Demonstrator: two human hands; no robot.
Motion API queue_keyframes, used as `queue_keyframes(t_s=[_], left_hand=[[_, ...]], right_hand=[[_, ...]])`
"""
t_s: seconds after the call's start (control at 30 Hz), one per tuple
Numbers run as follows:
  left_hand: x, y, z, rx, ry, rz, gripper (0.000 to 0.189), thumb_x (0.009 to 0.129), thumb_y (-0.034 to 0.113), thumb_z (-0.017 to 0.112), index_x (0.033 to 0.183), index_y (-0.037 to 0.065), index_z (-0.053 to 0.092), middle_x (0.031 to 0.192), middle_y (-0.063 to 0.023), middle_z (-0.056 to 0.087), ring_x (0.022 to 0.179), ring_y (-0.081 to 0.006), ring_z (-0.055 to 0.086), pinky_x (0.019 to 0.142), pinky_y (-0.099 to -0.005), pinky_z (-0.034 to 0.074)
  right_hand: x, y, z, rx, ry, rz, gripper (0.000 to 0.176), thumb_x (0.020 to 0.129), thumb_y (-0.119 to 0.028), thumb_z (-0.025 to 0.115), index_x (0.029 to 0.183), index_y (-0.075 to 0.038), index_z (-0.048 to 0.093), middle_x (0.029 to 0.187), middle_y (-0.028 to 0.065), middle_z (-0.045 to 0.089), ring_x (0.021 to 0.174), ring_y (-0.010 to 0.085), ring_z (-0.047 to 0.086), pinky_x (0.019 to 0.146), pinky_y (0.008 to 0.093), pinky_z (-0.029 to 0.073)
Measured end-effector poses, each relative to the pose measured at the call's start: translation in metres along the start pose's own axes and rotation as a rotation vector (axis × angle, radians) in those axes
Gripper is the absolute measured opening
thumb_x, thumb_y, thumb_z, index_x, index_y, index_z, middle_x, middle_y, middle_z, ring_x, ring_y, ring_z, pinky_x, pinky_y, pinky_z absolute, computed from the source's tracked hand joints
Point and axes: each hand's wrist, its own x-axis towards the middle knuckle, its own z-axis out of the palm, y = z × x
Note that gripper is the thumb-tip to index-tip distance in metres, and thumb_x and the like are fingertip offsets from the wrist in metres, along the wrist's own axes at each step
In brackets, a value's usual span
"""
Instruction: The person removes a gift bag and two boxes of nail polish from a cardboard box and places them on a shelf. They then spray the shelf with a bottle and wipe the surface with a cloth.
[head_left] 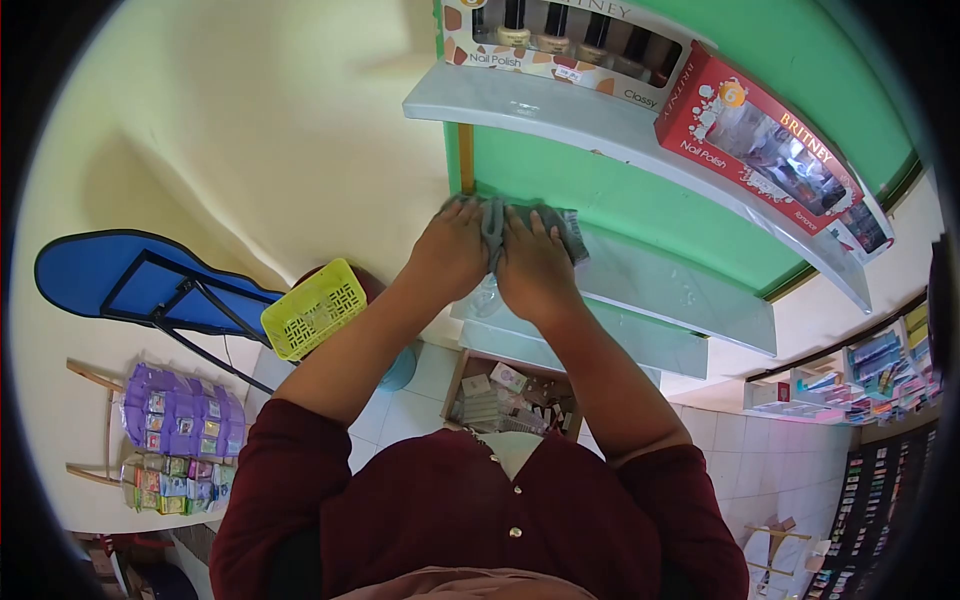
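A dark grey cloth (pixel 572 236) is bunched at the left end of a white shelf (pixel 690 298), close against the green back panel (pixel 610 190). My left hand (pixel 452 248) grips the left part of the cloth, fingers bent over it. Right beside it, my right hand (pixel 536 262) holds the other part, with cloth showing between the two hands and past the right fingers. Much of the cloth lies hidden under my hands.
Above, a white shelf (pixel 560 112) bears a white nail polish box (pixel 560 68) and a red nail polish box (pixel 750 135). Below stands an open box of small goods (pixel 510 395). To the left are a yellow-green basket (pixel 315 312) and a blue ironing board (pixel 110 270).
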Motion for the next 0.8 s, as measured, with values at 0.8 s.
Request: queue_keyframes(t_s=[0.8], left_hand=[[-0.027, 0.077, 0.006, 0.128, -0.06, -0.078, 0.054, 0.088, 0.014, 0.051, 0.131, -0.018, 0.047, 0.14, -0.0331, 0.046, 0.132, -0.0468, 0.043, 0.114, -0.0481, 0.032]], right_hand=[[-0.055, 0.038, -0.021, 0.05, 0.046, -0.098, 0.054, 0.094, -0.019, 0.047, 0.143, 0.002, 0.043, 0.153, 0.0166, 0.037, 0.141, 0.0392, 0.035, 0.115, 0.0545, 0.027]])
